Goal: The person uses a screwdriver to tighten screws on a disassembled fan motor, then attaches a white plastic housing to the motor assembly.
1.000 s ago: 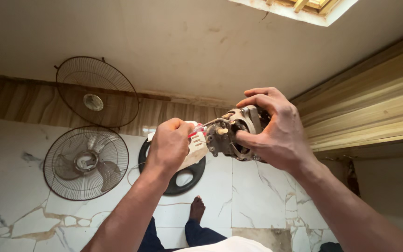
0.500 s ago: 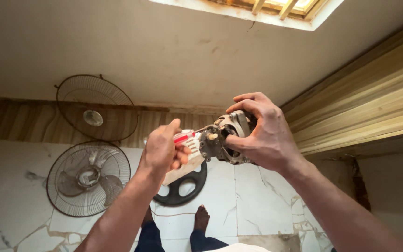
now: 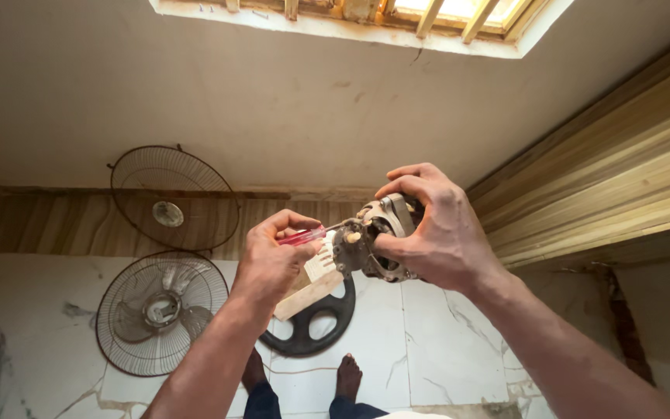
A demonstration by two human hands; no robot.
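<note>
My right hand (image 3: 437, 230) grips a grimy metal fan motor (image 3: 372, 242) held up in front of me. My left hand (image 3: 271, 264) holds a screwdriver with a clear red handle (image 3: 302, 237); its tip points right, into the motor's front. A cream plastic piece (image 3: 313, 281) hangs below the motor, between my two hands. Part of the motor is hidden under my right fingers.
On the white marble floor lie a black round fan base (image 3: 312, 322), a wire fan guard with blades (image 3: 162, 310), and a second wire guard (image 3: 170, 197) leaning on the wall. My bare feet (image 3: 348, 376) show below. A wooden frame (image 3: 606, 186) runs along the right.
The view shifted a little, so hands and motor sit lower in frame. My left hand has regripped, and the red screwdriver handle now shows pointing into the motor.
</note>
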